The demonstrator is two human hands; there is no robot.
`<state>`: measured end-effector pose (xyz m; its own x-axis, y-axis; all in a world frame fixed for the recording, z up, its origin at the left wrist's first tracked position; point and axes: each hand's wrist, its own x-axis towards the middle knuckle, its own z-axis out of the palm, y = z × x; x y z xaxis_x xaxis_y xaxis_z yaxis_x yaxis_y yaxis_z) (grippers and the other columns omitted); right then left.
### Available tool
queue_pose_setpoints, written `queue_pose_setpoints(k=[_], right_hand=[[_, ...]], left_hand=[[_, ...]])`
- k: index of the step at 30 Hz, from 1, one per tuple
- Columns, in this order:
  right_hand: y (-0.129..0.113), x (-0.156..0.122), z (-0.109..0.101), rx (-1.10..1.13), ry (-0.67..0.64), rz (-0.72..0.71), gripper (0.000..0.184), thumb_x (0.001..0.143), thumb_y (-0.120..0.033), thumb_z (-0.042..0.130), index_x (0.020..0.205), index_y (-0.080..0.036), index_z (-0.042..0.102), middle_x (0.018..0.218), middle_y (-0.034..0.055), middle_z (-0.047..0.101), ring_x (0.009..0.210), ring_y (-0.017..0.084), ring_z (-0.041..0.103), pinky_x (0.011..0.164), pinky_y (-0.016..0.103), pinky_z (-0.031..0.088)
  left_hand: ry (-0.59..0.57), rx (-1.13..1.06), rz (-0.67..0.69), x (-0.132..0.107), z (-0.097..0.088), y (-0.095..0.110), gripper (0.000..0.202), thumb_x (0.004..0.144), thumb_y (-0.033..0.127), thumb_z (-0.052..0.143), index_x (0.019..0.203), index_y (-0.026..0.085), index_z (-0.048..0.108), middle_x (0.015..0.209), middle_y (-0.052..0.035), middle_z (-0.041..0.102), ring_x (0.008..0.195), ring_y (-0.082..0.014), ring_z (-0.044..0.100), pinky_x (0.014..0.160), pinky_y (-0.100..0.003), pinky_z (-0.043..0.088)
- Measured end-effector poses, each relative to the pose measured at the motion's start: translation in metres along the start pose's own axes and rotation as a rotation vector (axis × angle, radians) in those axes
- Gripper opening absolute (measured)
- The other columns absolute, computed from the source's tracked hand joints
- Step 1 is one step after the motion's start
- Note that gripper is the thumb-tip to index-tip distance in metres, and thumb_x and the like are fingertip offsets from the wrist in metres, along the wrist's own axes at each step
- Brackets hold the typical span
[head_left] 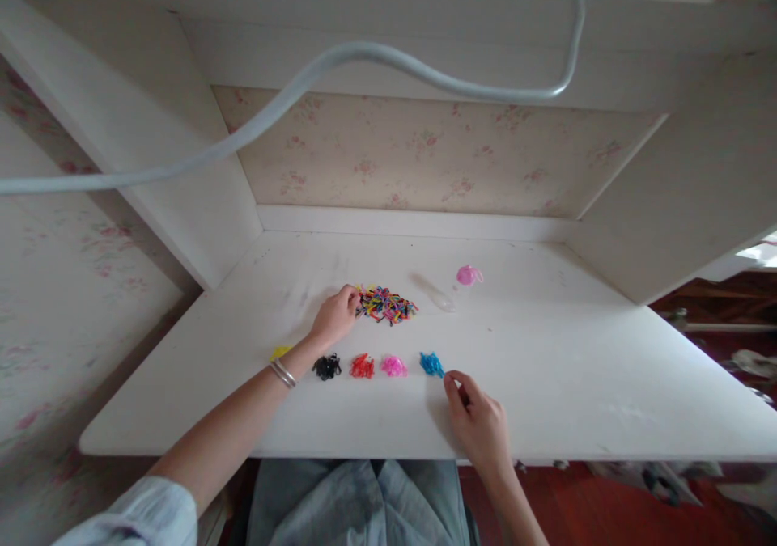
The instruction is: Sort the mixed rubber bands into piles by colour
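Observation:
My left hand (335, 317) is closed in a pinch at the left edge of a mixed heap of small multicoloured rubber bands (388, 305); whatever is between its fingertips is too small to make out. Thumb and forefinger of my right hand (481, 418) come together at the lower right of a blue pile of bands (431, 363), and anything in them is hidden. Left of the blue pile lie a pink pile (394, 366), a red pile (363, 366) and a black pile (327, 366). My left wrist partly covers a yellow pile (281, 353).
Behind the heap lies a clear, narrow plastic item (440, 297), and a pink bundle (467, 275) sits to its right. A white cable (376, 51) crosses above the white desk (583, 368). Side panels stand left and right.

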<state>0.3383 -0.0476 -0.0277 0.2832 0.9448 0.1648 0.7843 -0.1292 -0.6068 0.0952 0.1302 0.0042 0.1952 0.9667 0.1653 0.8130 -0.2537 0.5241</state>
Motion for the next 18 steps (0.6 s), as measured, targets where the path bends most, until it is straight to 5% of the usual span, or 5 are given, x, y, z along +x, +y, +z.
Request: queue_pose_setpoints(k=[8,18], right_hand=[[0.002,0.000,0.002,-0.007,0.007,0.000,0.045,0.089,-0.054,0.034,0.094,-0.023,0.066,0.061,0.0004,0.065,0.055,0.014,0.060,0.055,0.021,0.038],[0.001,0.000,0.001,-0.026,0.015,-0.015,0.046,0.089,-0.053,0.034,0.094,-0.023,0.067,0.064,0.0015,0.067,0.056,0.014,0.061,0.055,0.021,0.038]], left_hand=[[-0.075,0.023,0.039,-0.020,-0.015,0.016,0.024,0.086,0.032,0.044,0.092,0.021,0.064,0.099,-0.0043,0.068,0.091,-0.0163,0.061,0.081,-0.025,0.043],[-0.349,0.082,0.005,-0.063,-0.024,0.019,0.018,0.070,0.036,0.057,0.072,0.026,0.072,0.076,-0.0004,0.073,0.068,-0.0150,0.064,0.058,-0.022,0.038]])
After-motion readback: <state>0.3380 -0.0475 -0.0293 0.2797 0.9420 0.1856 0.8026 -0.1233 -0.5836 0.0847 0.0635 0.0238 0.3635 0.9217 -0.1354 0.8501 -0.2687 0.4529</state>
